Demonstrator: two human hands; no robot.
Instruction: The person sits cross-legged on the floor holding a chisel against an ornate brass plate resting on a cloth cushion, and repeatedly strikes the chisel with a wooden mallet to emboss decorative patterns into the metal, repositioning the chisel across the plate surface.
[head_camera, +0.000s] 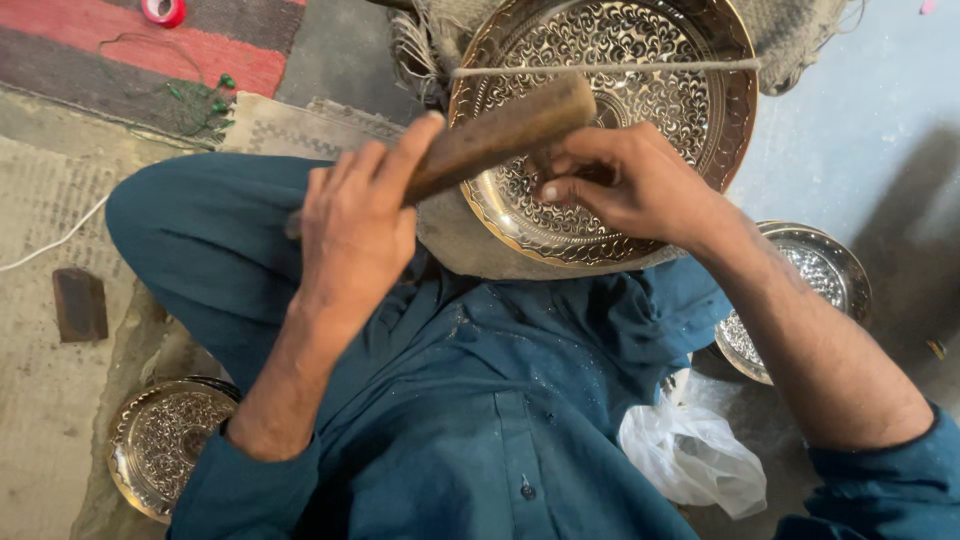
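hands (480, 200) over engraved tray (690, 110) rim

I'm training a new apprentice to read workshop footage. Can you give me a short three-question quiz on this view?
1. True or false: the left hand grips a wooden mallet.
2. What does the right hand rest on? A) the large engraved metal tray B) the white plastic bag C) the red tape roll
3. How many smaller engraved trays lie on the floor beside the person, and on which sides?

Key
1. True.
2. A; its fingers pinch something small against the tray, too hidden to name.
3. Two: one by the left elbow, one under the right forearm.
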